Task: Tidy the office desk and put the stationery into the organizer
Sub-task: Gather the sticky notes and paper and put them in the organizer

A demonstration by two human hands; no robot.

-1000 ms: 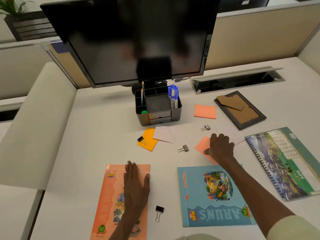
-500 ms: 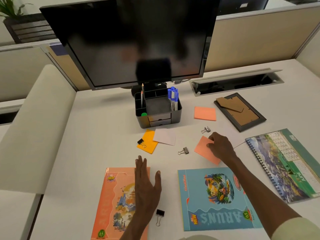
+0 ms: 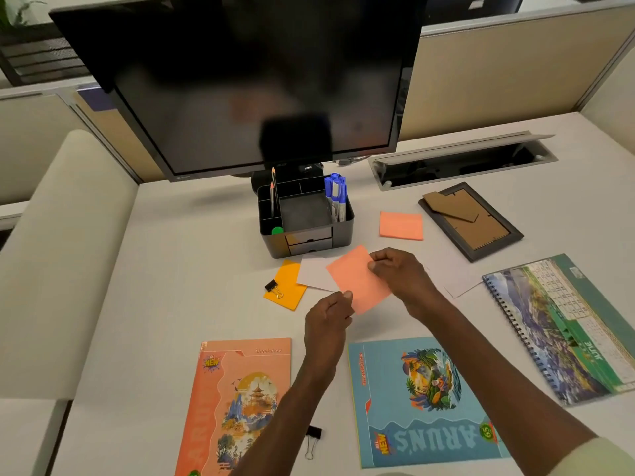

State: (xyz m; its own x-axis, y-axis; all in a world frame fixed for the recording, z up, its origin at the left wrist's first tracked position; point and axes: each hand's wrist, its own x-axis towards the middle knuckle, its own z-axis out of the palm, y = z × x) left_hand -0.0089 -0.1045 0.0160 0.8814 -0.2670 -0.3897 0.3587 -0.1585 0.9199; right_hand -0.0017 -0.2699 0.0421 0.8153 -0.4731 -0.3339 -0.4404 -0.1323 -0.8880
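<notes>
Both bare forearms reach forward over the desk. The right hand (image 3: pixel 398 273) pinches the far edge of a salmon-pink square paper note (image 3: pixel 357 279) between thumb and fingers; the left hand (image 3: pixel 328 312) pinches its near corner.

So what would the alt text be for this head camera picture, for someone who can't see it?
Both hands, left hand and right hand, hold a salmon sticky note above a white desk, in front of a black organizer holding blue pens. Notebooks, binder clips and more notes lie around.
</notes>
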